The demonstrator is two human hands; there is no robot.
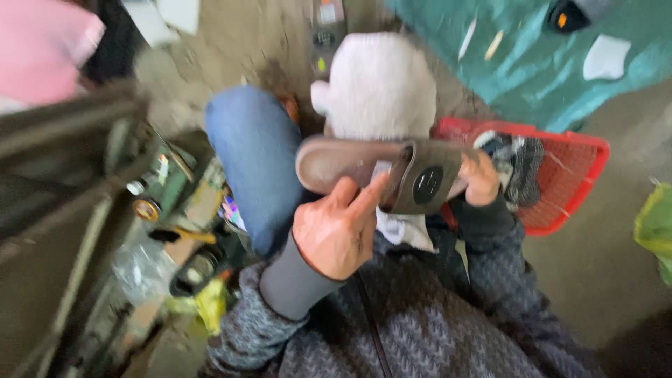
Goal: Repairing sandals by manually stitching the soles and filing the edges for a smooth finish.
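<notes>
Sleeves of a grey-blue knitted jumper point(434, 329) fill the nearest ground at six o'clock, with a plain grey cuff point(294, 283) seen at the left wrist. Just beyond, the left hand point(336, 234) is raised with its fingers point(367, 199) extended and close together, their tips pressed against the underside of a taupe rubber slide sandal point(378, 175) with a broad strap and a round dark badge. At three o'clock from the sandal, the right hand point(481, 178) is seen curled against the strap end; how tightly its fingers are closed cannot be told through the blur. The sandal is held level between both hands, above the lap. A blue-denim knee point(255, 161) is seen at nine o'clock from it, and a white fleecy cloth point(378, 87) at twelve o'clock, just behind. A red plastic mesh basket point(574, 182) with dark striped fabric inside is placed at three o'clock. Farther off, a teal sheet point(532, 77) is spread at one o'clock, and blurred green machinery point(168, 185) stands at nine o'clock.
</notes>
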